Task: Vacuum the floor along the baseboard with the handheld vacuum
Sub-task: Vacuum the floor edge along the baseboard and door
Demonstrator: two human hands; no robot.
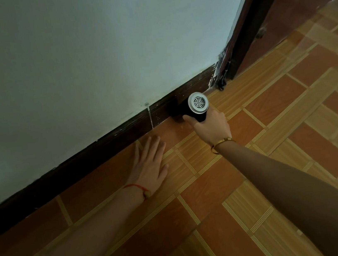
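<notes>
At the foot of the wall, in the head view, the vacuum [195,107] is at work with its dark front end pressed down to the floor [246,171] right where the floor meets the baseboard [101,146]. Its round grey vent cap faces up toward the camera. The right hand [211,128] is wrapped around the black body from behind, fingers closed on it, so the vacuum sits just ahead of that hand, between it and the baseboard. The left hand [149,167] lies flat and spread on the floor, empty, near the baseboard and on the side of the vacuum away from the door frame [246,36]; it looks like a prop for balance.

As for progress, the nozzle is a short way from the door frame, where the baseboard ends. No dust or crumbs can be made out on the tiles, so which stretch is already clean cannot be told. Judging by the position, either the short run to the frame or the long run past the left hand is left, depending on the direction of travel.
</notes>
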